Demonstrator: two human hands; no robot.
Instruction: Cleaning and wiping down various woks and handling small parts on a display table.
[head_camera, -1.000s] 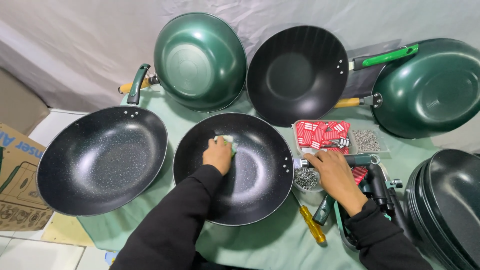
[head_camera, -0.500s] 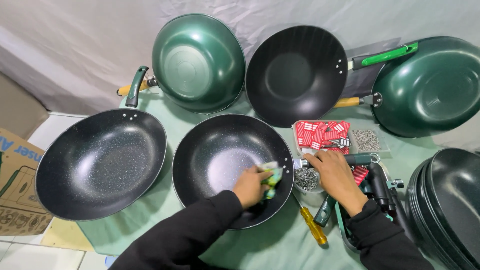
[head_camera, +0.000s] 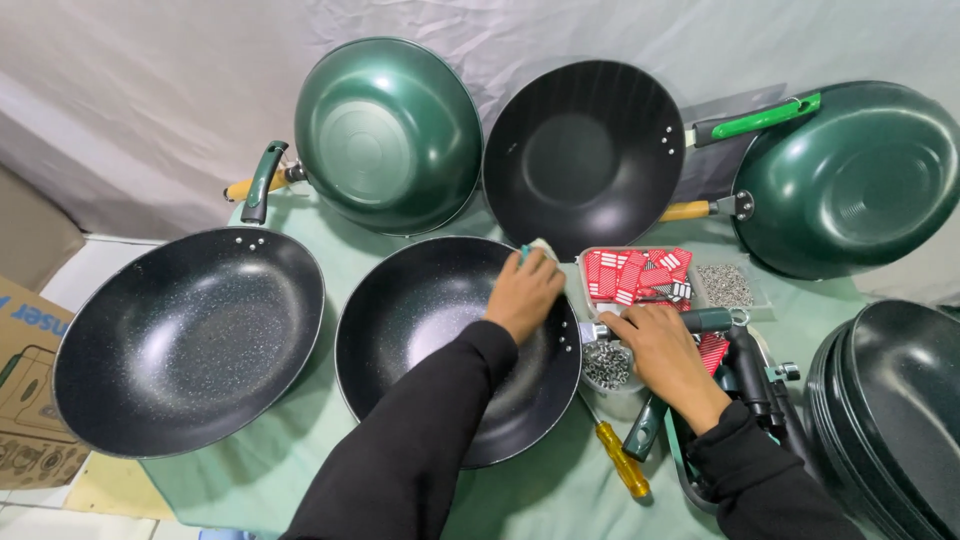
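A black speckled pan (head_camera: 425, 330) lies in front of me on the green cloth. My left hand (head_camera: 525, 292) presses a small pale cloth (head_camera: 538, 250) against the pan's upper right inner wall, near the rim. My right hand (head_camera: 660, 350) rests on the pan's dark green handle (head_camera: 708, 320) where it joins the rim, fingers curled over it. A small bowl of metal screws (head_camera: 606, 362) sits just under that hand.
A second black pan (head_camera: 185, 335) lies to the left. Two green woks (head_camera: 390, 130) (head_camera: 860, 175) and a black wok (head_camera: 583, 145) lean against the back sheet. A tray of red tags (head_camera: 640, 275), a yellow screwdriver (head_camera: 620, 462), a power drill (head_camera: 755, 375), stacked pans (head_camera: 900, 410) and a cardboard box (head_camera: 25, 400) surround them.
My left hand with the cloth has swept from the pan's lower right rim up to its upper right rim. My right hand has stayed on the handle.
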